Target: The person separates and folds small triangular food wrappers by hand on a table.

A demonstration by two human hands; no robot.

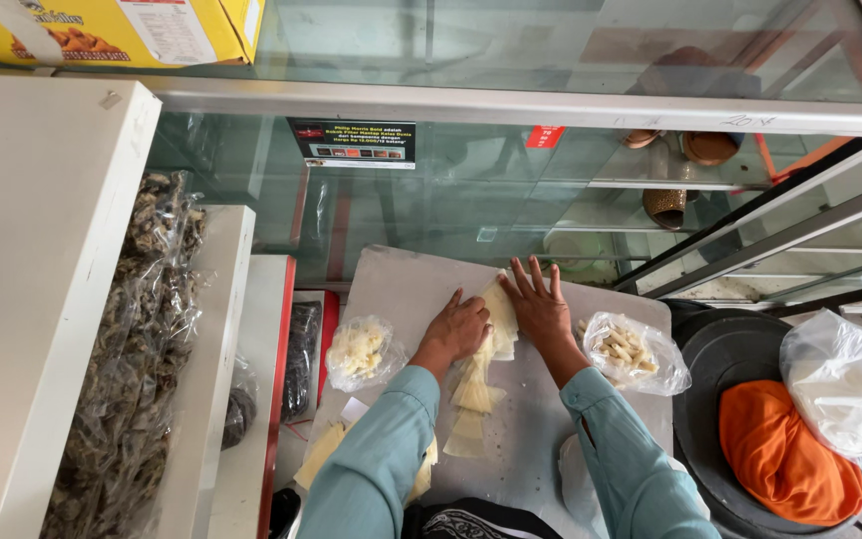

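On the grey work board below the glass display case, a row of thin, pale yellow dough sheets lies in an overlapping line running from the near edge toward the far edge. The left hand rests on the sheets with its fingers curled inward, knuckles up; whether it grips a sheet cannot be told. The right hand lies flat on the far end of the row with its fingers spread wide, palm down, holding nothing. The two hands sit just beside each other. A clear plastic bag of pale filling lies on the board to the left of the left hand. A second clear bag of small pale pieces lies to the right of the right hand. An orange cloth sits in a dark round tub at the right edge of the board.
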